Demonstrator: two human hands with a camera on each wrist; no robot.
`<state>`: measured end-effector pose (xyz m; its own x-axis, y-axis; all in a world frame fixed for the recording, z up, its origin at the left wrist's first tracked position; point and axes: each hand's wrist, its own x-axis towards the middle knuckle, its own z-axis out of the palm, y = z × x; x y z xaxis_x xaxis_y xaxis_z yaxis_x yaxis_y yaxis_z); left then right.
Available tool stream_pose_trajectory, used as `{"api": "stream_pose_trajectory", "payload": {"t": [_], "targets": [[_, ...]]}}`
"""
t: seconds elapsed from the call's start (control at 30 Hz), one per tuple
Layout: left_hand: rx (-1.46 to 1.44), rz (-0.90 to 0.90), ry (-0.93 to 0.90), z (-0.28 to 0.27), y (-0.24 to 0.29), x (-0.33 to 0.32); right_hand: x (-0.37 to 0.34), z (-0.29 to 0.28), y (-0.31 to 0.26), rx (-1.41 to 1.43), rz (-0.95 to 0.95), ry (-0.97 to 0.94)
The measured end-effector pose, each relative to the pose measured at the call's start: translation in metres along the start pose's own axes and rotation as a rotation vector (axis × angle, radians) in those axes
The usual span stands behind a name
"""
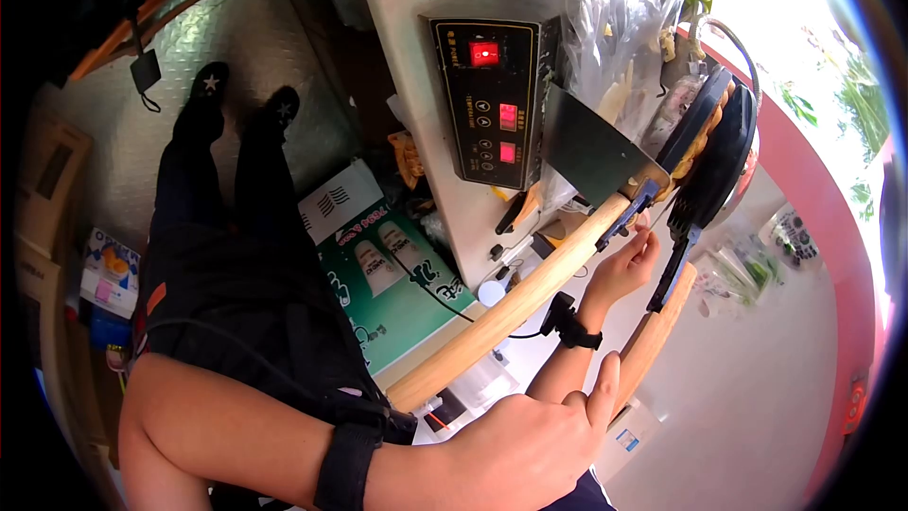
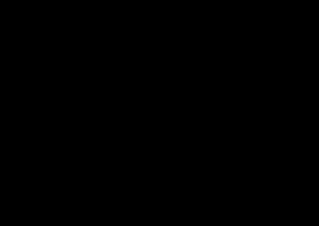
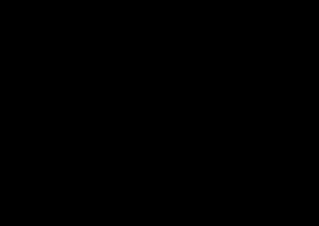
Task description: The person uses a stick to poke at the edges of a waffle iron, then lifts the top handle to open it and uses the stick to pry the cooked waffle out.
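Note:
In the head view, my left hand (image 1: 530, 445) reaches across the lower part, its fingers round the lower wooden handle (image 1: 662, 322) of a hinged black iron (image 1: 728, 151). Golden food (image 1: 698, 153) shows between the iron's partly parted plates. Beyond the left hand, my right hand (image 1: 619, 274) is between the two handles, fingers bent, tips close to the blue bracket (image 1: 639, 206); whether they touch or pinch anything is unclear. The upper wooden handle (image 1: 511, 303) runs toward the lower left. Both wrist views are black.
A control box (image 1: 487, 104) with lit red displays stands on the white counter (image 1: 407, 0), beside a metal plate (image 1: 591, 147) and clear plastic bags (image 1: 624, 9). A green carton (image 1: 397, 274) lies below the counter edge. Dark cables hang near the right wrist. Bagged greens (image 1: 752, 265) are at right.

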<state>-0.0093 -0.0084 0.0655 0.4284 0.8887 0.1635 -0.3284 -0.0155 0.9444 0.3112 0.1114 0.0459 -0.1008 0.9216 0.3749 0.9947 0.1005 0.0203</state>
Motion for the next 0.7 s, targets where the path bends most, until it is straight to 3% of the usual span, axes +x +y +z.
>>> {"api": "stream_pose_trajectory", "payload": {"t": [0.1,0.27,0.37,0.53,0.7], "targets": [[0.061,0.005,-0.043,0.001,-0.001,0.000,0.008,-0.002,0.005,0.138,-0.100,-0.095],[0.031,0.009,-0.049,-0.009,0.002,0.000,0.023,-0.027,0.005,0.072,-0.104,-0.300],[0.071,-0.016,-0.119,-0.008,0.002,0.001,0.015,-0.027,0.013,0.004,-0.121,-0.199],[0.043,-0.022,-0.004,0.000,0.002,0.000,-0.013,-0.016,0.030,-0.077,-0.052,0.045],[0.074,-0.031,-0.068,0.002,0.001,0.000,0.005,0.005,0.020,0.017,-0.062,0.061]]}}
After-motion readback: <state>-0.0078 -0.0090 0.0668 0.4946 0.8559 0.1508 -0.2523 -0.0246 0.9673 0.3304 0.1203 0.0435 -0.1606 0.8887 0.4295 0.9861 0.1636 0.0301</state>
